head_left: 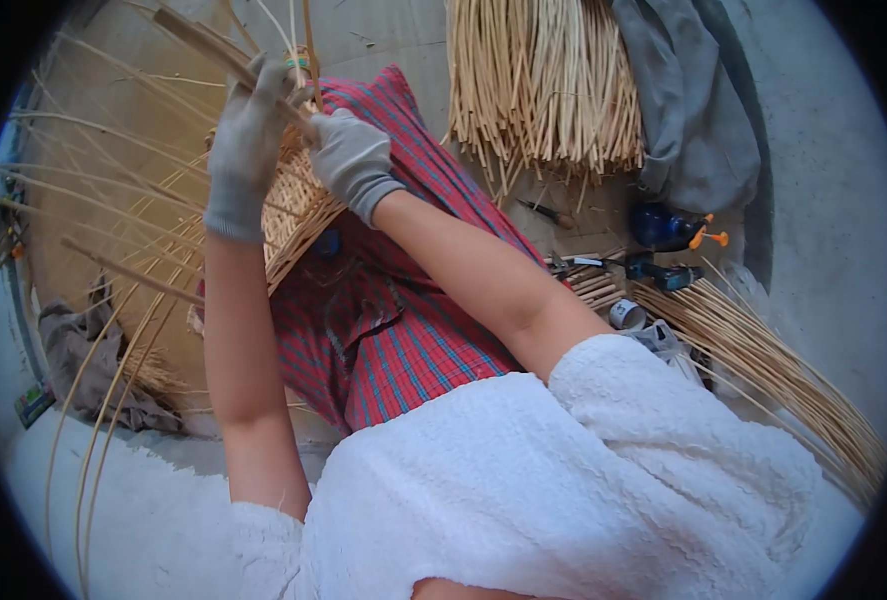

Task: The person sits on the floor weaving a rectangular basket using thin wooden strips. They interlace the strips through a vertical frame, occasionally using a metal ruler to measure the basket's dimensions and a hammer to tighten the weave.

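I have the left hand and right hand closed around a thick wooden rod, probably light, stiff and best held near its lower end, beside the wicker basket.

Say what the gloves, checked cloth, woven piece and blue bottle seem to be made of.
Gloves: probably knitted fabric, matte grey, judging by ribbed-looking cuffs.
Checked cloth: woven textile, fibre unclear, matte with soft folds.
Woven piece: likely cane or peeled rods; pale, matte, slender strands interlace.
Blue bottle: probably plastic, glass possible; glossy highlights.
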A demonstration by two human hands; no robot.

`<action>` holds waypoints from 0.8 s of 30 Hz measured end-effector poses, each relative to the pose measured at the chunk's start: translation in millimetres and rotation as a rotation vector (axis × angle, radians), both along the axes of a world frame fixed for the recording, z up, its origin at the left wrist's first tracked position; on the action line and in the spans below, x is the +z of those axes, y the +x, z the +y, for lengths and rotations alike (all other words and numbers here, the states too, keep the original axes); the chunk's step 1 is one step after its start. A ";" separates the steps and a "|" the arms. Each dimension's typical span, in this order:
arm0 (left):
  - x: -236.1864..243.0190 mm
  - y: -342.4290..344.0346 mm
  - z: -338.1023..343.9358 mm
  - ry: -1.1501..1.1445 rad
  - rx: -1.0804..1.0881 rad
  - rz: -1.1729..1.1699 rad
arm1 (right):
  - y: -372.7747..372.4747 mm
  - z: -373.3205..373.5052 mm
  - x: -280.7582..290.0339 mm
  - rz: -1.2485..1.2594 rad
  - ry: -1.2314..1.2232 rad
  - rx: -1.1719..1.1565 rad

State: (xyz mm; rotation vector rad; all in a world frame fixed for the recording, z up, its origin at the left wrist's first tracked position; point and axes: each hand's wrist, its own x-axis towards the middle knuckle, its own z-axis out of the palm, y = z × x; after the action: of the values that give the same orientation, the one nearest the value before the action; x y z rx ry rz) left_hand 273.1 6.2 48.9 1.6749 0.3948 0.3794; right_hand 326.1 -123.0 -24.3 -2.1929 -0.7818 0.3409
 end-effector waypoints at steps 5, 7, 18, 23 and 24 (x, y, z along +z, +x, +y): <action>0.0 -83.2 -64.6 0.059 0.287 0.057 | -0.4 -0.1 -9.6 -0.006 0.001 0.013; 0.1 -108.6 -91.4 -0.217 0.294 0.115 | -2.0 1.2 -14.5 -0.041 -0.024 0.046; -43.7 -122.0 -168.9 -0.841 -0.062 0.392 | 161.7 -114.6 -203.6 0.528 -0.323 -0.379; -45.6 -96.9 -158.9 -0.806 -0.182 0.401 | 188.9 -101.5 -270.4 0.837 -0.087 -0.658; -47.5 -92.5 -156.2 -0.802 -0.159 0.362 | 206.0 -97.9 -269.6 1.027 0.017 -0.670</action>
State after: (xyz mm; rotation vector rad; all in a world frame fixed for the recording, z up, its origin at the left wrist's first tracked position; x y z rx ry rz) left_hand 180.6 -150.1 1.4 0.9658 0.5817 -0.1997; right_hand 532.2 -221.0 -293.9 -1.7634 0.4902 0.9645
